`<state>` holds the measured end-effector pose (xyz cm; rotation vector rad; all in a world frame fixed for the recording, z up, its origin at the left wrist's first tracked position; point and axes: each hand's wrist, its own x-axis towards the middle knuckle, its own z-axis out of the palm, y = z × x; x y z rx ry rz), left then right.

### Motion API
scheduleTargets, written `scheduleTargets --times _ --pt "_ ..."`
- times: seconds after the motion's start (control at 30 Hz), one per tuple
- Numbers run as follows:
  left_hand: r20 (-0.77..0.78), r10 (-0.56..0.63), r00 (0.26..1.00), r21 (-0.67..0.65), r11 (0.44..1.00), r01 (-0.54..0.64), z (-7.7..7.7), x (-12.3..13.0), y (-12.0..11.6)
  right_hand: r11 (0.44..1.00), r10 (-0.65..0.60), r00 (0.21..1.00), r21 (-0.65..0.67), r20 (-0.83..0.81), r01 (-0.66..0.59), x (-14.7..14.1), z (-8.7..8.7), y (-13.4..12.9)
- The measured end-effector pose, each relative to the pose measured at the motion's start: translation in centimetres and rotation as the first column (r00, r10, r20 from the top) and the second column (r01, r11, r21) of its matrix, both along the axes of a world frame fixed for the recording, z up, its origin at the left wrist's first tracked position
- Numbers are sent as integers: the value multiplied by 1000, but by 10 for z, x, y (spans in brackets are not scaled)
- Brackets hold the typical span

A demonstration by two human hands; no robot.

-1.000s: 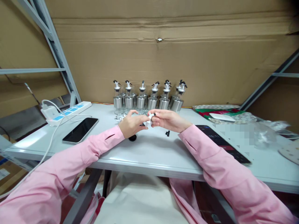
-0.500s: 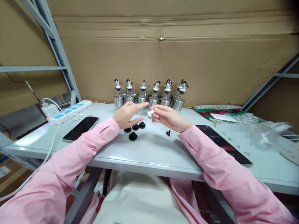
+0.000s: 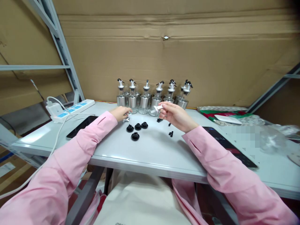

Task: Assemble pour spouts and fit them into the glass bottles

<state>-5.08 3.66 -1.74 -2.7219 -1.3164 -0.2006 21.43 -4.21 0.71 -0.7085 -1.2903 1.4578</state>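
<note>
Low, left hand [image 3: 121, 113] by white parts [image 3: 126, 119]; right hand [image 3: 175, 114] raised, pinching white spout [image 3: 157, 108].

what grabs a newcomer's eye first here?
Probably the glass-and-steel bottles with white pourer tops, lined up before the cardboard at the back of the table. Next, the right hand holding a white pourer part in front of them, then four black stoppers nearer the left hand.

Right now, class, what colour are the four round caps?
The caps are black: see the head view.
</note>
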Motion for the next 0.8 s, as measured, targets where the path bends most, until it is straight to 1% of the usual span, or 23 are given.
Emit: scheduleTargets --times 0.13,0.27,0.37,0.5,0.6,0.7,0.8 --pt "-9 -3 1000 -25 1000 3 -4 -4 6 1000 -7 1000 0 2 7 0 -1 1" --pt "66 -60 996 -13 998 61 -9 -4 9 1000 -9 1000 3 12 9 1 -2 2" --pt "163 -110 981 -24 993 115 -19 2 9 1000 -14 1000 5 28 14 1 -1 2" --pt "266 -179 947 33 984 177 -36 16 8 1000 -27 999 7 43 26 1 0 1" --pt "302 -167 938 49 986 160 -42 24 6 1000 -28 999 6 45 27 0 0 0" --pt "299 -129 946 48 992 120 -38 27 3 999 -33 998 6 55 33 0 0 0" --pt "348 -173 921 137 982 133 -22 26 -5 999 -31 997 10 70 31 1 0 1"
